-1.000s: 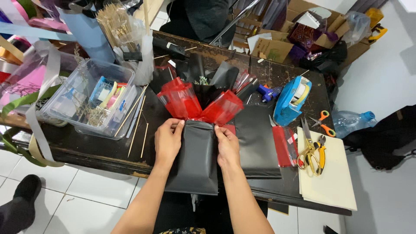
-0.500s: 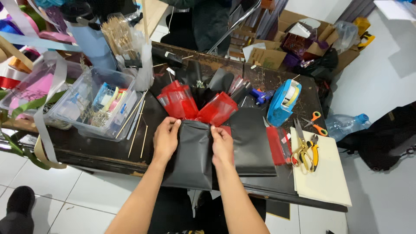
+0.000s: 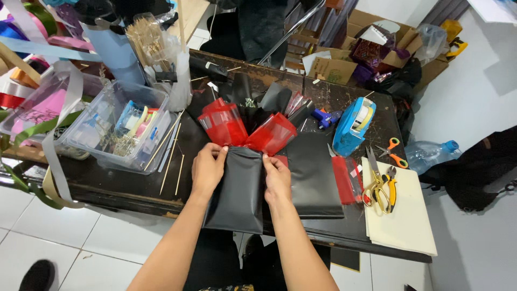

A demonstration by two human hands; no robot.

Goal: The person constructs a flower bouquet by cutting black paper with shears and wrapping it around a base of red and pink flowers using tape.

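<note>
Plastic dominates the left of the frame: a clear storage bin (image 3: 116, 129) packed with small craft bits sits at middle left, ribbons (image 3: 40, 102) trail off the table edge beside it, and thin wooden sticks (image 3: 171, 156) lie loose just right of the bin.

At centre, the left hand (image 3: 207, 168) pinches the upper left corner of a black wrapping sheet (image 3: 237, 188), fingers curled and pressed together on the edge. The sheet hangs partly over the near edge of the dark table (image 3: 107, 186), and its top meets two red cellophane pieces (image 3: 245, 129) that fan up and outward. The right hand (image 3: 277, 178) grips the sheet's upper right corner the same way, thumb and fingers closed on the edge.

For a neat gather at this neck, both pinches should probably sit level and pull inward evenly, so the black sheet pleats rather than creases on one side. Holding close under the red cellophane would likely keep it from slipping out, and a light grip seems wise, since thin film crumples and shows marks.

Right of the hands lies a second flat black sheet (image 3: 315, 178), then a blue tape dispenser (image 3: 353, 126) at upper right centre, orange-handled scissors (image 3: 394, 153), and yellow-handled pliers (image 3: 382, 188) on a cream board (image 3: 404, 226).
</note>
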